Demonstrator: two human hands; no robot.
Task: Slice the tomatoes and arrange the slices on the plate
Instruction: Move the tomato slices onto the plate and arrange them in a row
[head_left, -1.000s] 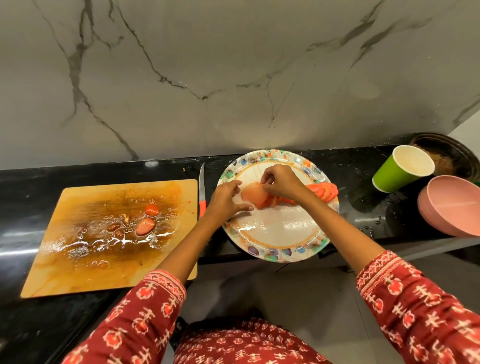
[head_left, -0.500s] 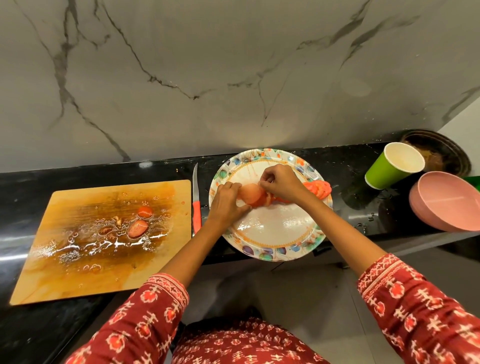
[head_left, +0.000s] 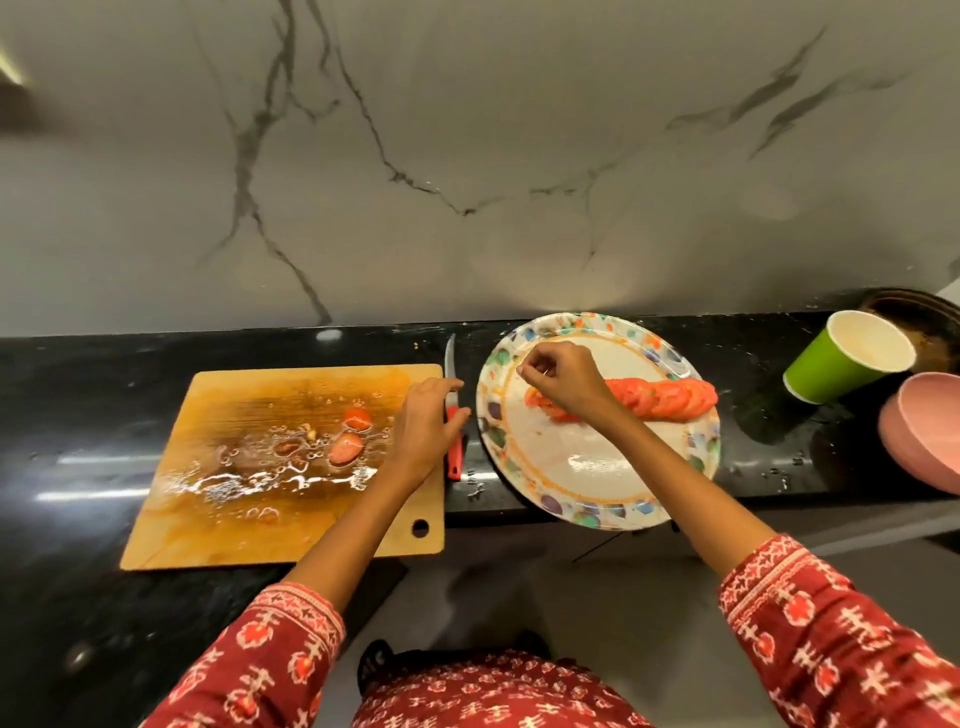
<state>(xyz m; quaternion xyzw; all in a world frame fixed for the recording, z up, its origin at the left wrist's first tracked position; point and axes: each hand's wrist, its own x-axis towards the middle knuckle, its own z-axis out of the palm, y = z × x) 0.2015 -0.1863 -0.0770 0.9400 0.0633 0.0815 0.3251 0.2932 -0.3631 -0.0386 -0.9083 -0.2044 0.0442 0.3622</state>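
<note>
A row of overlapping red tomato slices (head_left: 670, 397) lies across the patterned paper plate (head_left: 597, 512) on the black counter. My right hand (head_left: 566, 384) hovers over the left end of that row, fingers curled, with nothing visible between them. My left hand (head_left: 426, 426) is between the plate and the wet wooden cutting board (head_left: 234, 519), with straight fingers over the red-handled knife (head_left: 455, 462) that lies beside the board. Two tomato end pieces (head_left: 345, 449) sit in juice on the board.
A green paper cup (head_left: 841, 358) leans at the right, with a pink bowl (head_left: 924, 436) in front of it and a dark dish (head_left: 924, 322) behind. A marble wall backs the counter. The plate overhangs the counter's front edge.
My left hand has left the plate and moved left to the knife. The tomato piece both hands held now lies with the slices, and my right hand has lifted off.
</note>
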